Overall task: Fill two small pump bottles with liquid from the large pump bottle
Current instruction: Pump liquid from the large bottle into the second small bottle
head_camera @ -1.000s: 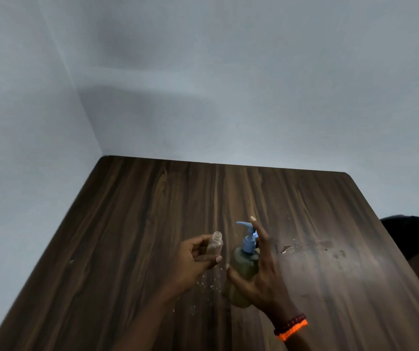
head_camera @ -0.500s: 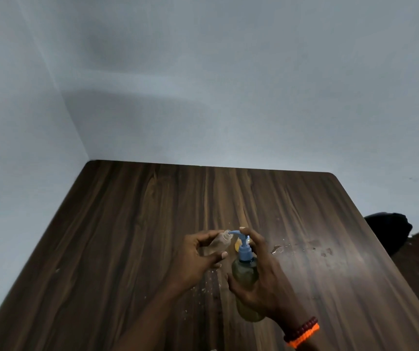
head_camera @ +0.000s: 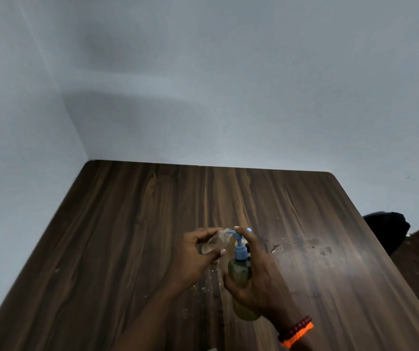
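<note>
My left hand (head_camera: pixel 195 257) grips a small clear bottle (head_camera: pixel 216 243), uncapped and tilted so its open mouth meets the spout of the blue pump (head_camera: pixel 240 247). That pump tops the large bottle (head_camera: pixel 240 277) of yellowish liquid, held above the dark wooden table (head_camera: pixel 132 236). My right hand (head_camera: pixel 259 272) wraps round the large bottle, with a finger laid over the pump head. A second small bottle is not visible.
Wet spill patches (head_camera: pixel 302 247) and small droplets (head_camera: pixel 203 287) lie on the table right of and below my hands. A dark object (head_camera: pixel 388 229) sits off the table's right edge. Pale walls meet behind the far-left corner.
The small bottle has tipped from upright toward the pump spout and now touches it. My right hand's finger came down over the pump head.
</note>
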### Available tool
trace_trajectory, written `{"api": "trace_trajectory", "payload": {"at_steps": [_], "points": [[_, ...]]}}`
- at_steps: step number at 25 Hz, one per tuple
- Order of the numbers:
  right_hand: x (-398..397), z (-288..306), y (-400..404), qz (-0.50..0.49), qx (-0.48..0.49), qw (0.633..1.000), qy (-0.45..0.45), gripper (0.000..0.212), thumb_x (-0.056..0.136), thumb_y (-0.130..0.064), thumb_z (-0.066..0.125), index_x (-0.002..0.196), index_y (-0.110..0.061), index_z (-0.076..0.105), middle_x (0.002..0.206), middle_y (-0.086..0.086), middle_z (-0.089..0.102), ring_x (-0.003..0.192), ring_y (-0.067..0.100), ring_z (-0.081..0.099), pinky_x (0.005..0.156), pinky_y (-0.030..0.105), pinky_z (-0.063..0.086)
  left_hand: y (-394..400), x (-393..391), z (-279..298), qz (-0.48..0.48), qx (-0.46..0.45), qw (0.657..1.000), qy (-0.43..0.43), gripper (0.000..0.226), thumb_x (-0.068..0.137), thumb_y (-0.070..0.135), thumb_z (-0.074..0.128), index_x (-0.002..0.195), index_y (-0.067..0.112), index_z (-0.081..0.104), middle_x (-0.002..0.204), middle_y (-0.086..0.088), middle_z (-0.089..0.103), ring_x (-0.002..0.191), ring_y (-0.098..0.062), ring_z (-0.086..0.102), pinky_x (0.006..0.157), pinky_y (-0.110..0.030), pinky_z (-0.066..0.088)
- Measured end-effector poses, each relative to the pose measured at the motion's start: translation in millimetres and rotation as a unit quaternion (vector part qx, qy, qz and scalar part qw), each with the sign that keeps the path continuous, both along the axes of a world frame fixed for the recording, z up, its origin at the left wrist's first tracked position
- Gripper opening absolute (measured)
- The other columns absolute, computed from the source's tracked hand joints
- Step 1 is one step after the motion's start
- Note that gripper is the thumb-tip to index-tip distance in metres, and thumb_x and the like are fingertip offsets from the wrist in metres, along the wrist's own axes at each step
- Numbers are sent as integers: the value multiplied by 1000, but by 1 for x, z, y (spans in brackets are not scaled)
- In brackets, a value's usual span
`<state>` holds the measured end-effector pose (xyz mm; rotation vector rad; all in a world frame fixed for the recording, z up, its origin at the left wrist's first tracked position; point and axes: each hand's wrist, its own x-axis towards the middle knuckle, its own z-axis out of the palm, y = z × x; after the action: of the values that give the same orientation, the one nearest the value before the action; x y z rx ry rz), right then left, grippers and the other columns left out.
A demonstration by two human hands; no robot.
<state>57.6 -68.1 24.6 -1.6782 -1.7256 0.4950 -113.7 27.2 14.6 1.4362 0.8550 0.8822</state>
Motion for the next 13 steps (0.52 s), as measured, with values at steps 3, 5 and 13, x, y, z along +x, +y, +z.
{"api": "trace_trajectory", "payload": {"at_steps": [3, 5, 13], "points": [[-2, 0, -2, 4, -6, 1000, 3, 93, 78, -47, 82, 150, -41, 23, 122, -24, 55, 96, 3, 67, 85, 5, 50, 1, -2, -2, 0, 0, 1000, 12, 39, 83, 9, 86, 114, 31, 77, 111, 12, 76, 105, -9, 74, 69, -35, 68], [-3, 1, -4, -13, 13, 1000, 9, 85, 75, -42, 83, 141, -43, 28, 109, -27, 54, 87, 3, 67, 77, 11, 55, 0, -2, -9, 0, 11, 999, 36, 39, 82, 11, 87, 116, 30, 78, 112, 14, 76, 108, -7, 72, 75, -39, 68], [-1, 2, -7, -14, -18, 1000, -1, 92, 75, -50, 80, 146, -47, 21, 115, -26, 52, 87, -1, 65, 76, 5, 50, -1, 1, -16, -3, -1, 1000, 27, 39, 85, 13, 85, 122, 23, 75, 116, 7, 76, 110, -13, 72, 75, -41, 69]]}}
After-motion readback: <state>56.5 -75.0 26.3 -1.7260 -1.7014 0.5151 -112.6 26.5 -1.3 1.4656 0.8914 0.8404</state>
